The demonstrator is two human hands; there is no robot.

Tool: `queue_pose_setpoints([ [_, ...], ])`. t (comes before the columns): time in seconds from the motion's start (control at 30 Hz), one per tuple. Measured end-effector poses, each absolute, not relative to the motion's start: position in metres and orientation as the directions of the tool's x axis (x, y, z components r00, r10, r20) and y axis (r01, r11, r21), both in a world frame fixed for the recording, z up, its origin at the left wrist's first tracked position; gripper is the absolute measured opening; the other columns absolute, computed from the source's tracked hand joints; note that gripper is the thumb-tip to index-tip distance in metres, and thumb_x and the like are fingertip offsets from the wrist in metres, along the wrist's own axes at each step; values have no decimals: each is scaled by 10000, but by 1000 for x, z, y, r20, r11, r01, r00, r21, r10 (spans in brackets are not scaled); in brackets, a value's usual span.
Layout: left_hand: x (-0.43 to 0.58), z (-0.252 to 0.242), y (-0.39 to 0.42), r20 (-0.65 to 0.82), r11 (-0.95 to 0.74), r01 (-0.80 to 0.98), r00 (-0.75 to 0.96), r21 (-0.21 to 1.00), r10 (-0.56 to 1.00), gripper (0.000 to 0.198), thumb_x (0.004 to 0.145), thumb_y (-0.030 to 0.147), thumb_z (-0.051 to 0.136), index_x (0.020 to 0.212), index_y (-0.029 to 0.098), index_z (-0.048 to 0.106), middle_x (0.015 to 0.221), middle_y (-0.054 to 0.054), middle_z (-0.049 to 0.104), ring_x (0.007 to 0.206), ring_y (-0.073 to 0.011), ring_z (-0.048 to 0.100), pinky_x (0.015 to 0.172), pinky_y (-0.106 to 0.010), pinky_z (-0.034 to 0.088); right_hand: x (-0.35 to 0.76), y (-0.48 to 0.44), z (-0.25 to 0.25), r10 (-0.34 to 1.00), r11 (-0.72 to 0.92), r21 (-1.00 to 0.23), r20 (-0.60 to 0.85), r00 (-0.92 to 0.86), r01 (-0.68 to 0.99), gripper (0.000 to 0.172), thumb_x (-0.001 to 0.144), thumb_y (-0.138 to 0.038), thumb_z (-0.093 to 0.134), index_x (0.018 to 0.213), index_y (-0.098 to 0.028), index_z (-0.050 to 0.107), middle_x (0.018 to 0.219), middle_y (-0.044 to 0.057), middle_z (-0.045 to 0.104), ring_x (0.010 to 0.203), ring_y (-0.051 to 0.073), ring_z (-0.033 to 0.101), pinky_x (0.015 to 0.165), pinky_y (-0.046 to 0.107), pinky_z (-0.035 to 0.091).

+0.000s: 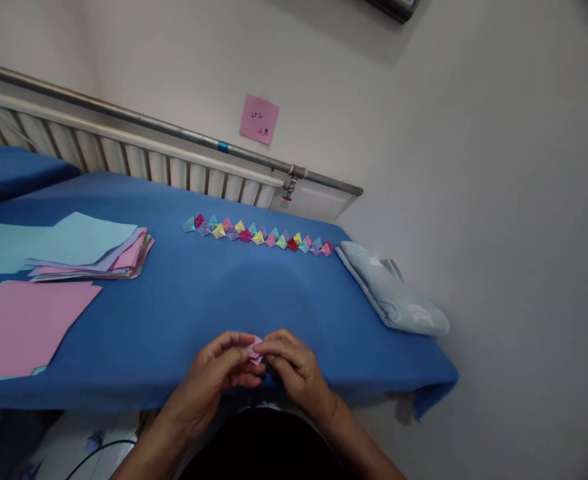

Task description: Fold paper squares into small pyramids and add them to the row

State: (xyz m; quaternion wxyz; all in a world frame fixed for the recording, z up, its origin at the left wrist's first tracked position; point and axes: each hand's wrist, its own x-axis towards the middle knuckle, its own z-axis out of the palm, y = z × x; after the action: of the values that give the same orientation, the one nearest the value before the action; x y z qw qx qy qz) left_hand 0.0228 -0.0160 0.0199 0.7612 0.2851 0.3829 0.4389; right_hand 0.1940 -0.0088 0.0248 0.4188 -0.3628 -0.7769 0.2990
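Near the front edge of the blue-covered table (184, 313), both hands meet over a small folded piece of pink paper (255, 351). My left hand (224, 363) pinches it from the left between thumb and fingers. From the other side, the fingers of my right hand (293, 363) press on it, partly hiding its folds. Farther back lies a two-row line of small folded paper pieces (258, 237) in pink, yellow, blue, purple and red.
To the left are a stack of coloured paper sheets (87, 240) and pink sheets (29, 323). A folded pale-blue cloth (397, 293) lies at the right end. Behind the table run a radiator (159, 163) and a metal pipe (174, 127); a pink note (259, 119) is on the wall.
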Motion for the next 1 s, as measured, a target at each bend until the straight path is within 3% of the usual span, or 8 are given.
queue_pose_setpoints([
  [0.17,22,16,-14,-348,454,-410,308,791,885,436,609,298,789,964,173,569,800,-27,686,713,-163,671,657,-279,525,198,-13,26,775,608,-706,428,-465,363,319,873,-128,448,1080,-253,655,954,48,598,880,148,581,773,283,483],
  [0.27,23,15,-15,-337,430,-384,288,817,896,453,607,276,762,993,179,545,775,-9,667,690,-156,663,642,-274,511,199,-16,26,795,563,-749,375,-476,350,310,855,-132,469,1060,-259,664,979,48,598,911,158,573,803,294,464],
  [0.4,24,15,-15,-268,334,-313,236,889,934,472,594,230,706,1021,178,513,731,15,634,641,-141,626,616,-264,481,197,-17,28,952,217,-943,148,-267,252,247,855,-236,509,1068,-242,634,878,15,615,712,123,561,671,255,459],
  [0.5,23,15,-17,-207,261,-211,244,942,947,474,605,225,679,1044,171,509,723,23,607,627,-126,586,611,-254,449,193,-17,34,975,35,-972,-18,-222,234,202,830,-309,563,974,-211,664,765,-10,593,626,106,521,618,236,429],
  [0.63,22,17,-21,-179,196,-35,276,980,944,427,654,254,641,1055,168,523,726,22,587,629,-123,549,605,-253,418,187,-18,41,963,87,-954,7,-270,285,128,776,-298,633,806,-201,709,783,-1,604,750,131,560,717,253,421],
  [0.77,22,19,-25,-170,156,71,282,985,944,333,696,289,617,1002,178,550,775,-3,616,678,-141,567,639,-267,427,184,-20,40,964,133,-938,48,-262,321,110,779,-278,633,750,-197,702,741,-1,611,730,129,559,717,256,412],
  [1.0,22,23,-25,-260,312,-85,373,946,890,301,698,430,637,824,165,572,697,-3,605,670,-141,573,624,-258,438,184,-21,32,985,6,-986,-23,-173,165,138,769,-317,624,725,-190,653,668,-26,593,651,112,525,664,239,409],
])
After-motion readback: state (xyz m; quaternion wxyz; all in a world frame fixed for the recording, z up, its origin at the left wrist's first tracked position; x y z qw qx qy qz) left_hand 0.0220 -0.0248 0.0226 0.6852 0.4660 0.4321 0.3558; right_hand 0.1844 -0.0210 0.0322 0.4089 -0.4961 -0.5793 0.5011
